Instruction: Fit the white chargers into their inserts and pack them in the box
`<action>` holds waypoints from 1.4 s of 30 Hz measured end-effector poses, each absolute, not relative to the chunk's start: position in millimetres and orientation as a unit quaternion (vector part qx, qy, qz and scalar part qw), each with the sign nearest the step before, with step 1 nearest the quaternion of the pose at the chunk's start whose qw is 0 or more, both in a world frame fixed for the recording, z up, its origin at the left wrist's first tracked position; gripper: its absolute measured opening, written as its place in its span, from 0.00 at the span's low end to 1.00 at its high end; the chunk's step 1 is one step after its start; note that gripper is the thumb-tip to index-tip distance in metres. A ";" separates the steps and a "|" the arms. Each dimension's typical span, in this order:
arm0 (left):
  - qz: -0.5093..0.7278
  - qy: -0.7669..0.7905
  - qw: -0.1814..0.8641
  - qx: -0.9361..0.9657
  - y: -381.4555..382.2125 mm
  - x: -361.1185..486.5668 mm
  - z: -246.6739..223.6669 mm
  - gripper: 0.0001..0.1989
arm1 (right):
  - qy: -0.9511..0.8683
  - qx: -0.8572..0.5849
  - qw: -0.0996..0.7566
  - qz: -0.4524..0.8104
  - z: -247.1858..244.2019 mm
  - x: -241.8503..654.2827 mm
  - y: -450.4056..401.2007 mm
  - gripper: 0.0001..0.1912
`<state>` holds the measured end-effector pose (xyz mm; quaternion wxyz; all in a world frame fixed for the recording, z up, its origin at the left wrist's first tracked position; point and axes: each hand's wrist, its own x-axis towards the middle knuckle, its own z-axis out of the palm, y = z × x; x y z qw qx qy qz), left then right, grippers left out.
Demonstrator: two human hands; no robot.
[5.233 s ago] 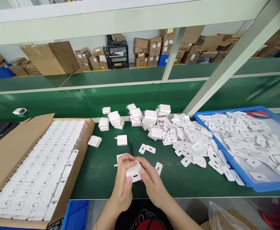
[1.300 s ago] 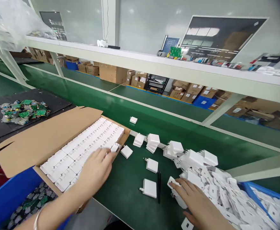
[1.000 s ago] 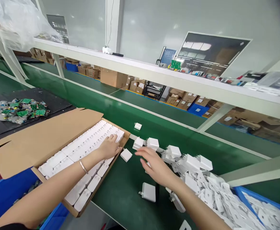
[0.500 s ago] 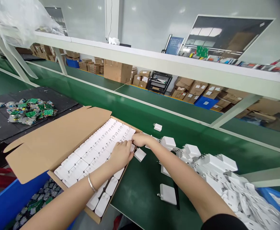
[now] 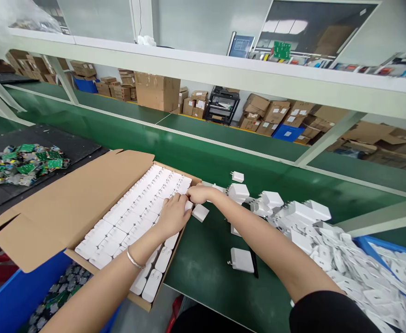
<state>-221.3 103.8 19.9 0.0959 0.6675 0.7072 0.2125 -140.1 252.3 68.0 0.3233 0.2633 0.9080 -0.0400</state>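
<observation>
Green workbench at a factory line, both hands meeting at the right edge of an open brown cardboard box (image 5: 60, 208) of white plastic charger bodies (image 5: 137, 215), centre of frame.

Left hand (image 5: 173, 215) lies flat on the packed rows, fingers pressing down, gripping nothing. Right hand (image 5: 199, 193) is curled at the box's far corner; what it pinches cannot be told. Just right of them lies a loose square white charger (image 5: 200, 212); a heap of white plastic shells (image 5: 328, 249) fills the lower right.
</observation>
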 end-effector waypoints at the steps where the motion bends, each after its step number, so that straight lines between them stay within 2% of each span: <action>1: 0.221 0.707 0.098 0.664 103.9 -221.0 20.6 0.10 | 0.908 0.265 0.323 -0.041 69.3 -139.9 251.2 0.15; 7: 0.272 0.710 0.127 0.638 101.0 -217.9 23.2 0.13 | 0.902 0.281 0.324 -0.046 75.3 -141.3 245.0 0.16; 10: 0.316 0.696 0.166 0.623 96.9 -226.8 25.0 0.23 | 0.901 0.289 0.321 -0.042 74.4 -142.1 242.2 0.16; 12: 0.376 0.680 0.207 0.594 94.4 -238.4 27.3 0.26 | 0.901 0.293 0.317 -0.042 73.5 -141.8 240.6 0.16; 16: 0.506 0.664 0.224 0.502 91.4 -266.8 36.7 0.20 | 0.905 0.294 0.303 -0.049 71.9 -140.5 235.0 0.16; 21: 0.665 0.640 0.232 0.308 91.0 -286.5 53.9 0.19 | 0.907 0.314 0.277 -0.048 66.1 -144.3 219.8 0.16; 27: 0.698 0.627 0.256 0.231 93.8 -286.8 59.5 0.16 | 0.909 0.332 0.242 -0.067 61.2 -143.0 209.8 0.10; 33: 0.703 0.621 0.264 0.223 94.6 -287.9 58.1 0.16 | 0.912 0.329 0.234 -0.078 57.1 -139.4 201.9 0.12; 38: 0.714 0.580 0.312 0.239 93.0 -289.0 63.0 0.23 | 0.913 0.346 0.195 -0.093 55.3 -139.5 200.9 0.12; 42: 0.702 0.534 0.403 0.245 90.1 -285.6 67.5 0.27 | 0.917 0.369 0.110 -0.100 59.2 -132.3 189.7 0.11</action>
